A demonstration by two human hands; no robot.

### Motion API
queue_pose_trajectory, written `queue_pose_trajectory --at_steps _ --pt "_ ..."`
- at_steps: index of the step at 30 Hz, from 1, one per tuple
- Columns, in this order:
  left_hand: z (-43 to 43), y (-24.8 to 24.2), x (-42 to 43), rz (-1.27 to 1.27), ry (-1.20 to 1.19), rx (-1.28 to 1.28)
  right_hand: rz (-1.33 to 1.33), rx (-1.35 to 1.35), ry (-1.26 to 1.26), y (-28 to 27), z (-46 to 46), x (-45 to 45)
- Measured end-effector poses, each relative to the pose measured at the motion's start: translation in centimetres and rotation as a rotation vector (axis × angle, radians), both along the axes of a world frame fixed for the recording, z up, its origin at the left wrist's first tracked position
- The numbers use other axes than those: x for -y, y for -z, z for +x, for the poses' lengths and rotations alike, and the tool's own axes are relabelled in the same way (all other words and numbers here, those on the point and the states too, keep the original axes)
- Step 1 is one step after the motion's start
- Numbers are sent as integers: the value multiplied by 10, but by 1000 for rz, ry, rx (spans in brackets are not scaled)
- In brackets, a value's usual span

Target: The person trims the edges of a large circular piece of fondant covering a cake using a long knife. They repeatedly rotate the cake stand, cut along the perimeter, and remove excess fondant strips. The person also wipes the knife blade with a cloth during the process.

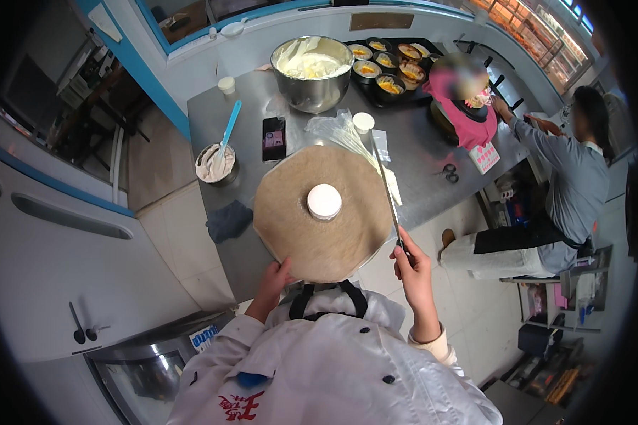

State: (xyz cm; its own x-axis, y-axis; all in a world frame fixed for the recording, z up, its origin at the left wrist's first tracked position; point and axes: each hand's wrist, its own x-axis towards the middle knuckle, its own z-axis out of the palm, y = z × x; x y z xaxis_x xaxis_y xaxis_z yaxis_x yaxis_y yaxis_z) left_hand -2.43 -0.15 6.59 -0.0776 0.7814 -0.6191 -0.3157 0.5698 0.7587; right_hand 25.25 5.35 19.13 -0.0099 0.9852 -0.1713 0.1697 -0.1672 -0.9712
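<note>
A large round turntable (287, 234), covered with brown paper, lies before me with a small white frosted cake (324, 201) near its middle. My left hand (277, 280) touches the turntable's near left rim, the fingers partly hidden beneath it. In my right hand (412, 260) is the dark handle of a long metal spatula or knife (385, 183), its blade pointing away from me along the turntable's right side. Behind that blade lies a clear piping bag (351, 139) with pale cream. A steel bowl (216, 164) of pinkish cream holds a blue-handled spatula (232, 125).
On the steel table (414, 186) are a large mixing bowl (312, 90) of cream, a phone (274, 139), a dark cloth (228, 222), scissors (450, 173) and a black tray (369, 94) of filled cups. At the right a co-worker (574, 180) stands near a pink-draped stand (468, 119).
</note>
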Motion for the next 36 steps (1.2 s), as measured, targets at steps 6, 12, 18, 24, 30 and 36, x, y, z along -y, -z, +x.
queue_pose_trajectory --at_steps 6,12,18,24,30,36 --pt "-13 -3 5 7 456 79 -66 -16 52 9 -11 2" --pt "-37 18 -12 -54 124 -361 -15 51 95 11 -17 -1" --pt "-23 14 -20 147 -146 -44 -42 39 91 7 -20 -3" --pt "-18 12 -18 118 -137 -57 -48 67 121 2 -16 -6" --pt "-25 12 -24 114 -121 -50 -61 67 105 3 -15 -7" --pt "-33 2 -21 -50 58 -97 53 271 43 17 -26 -10"
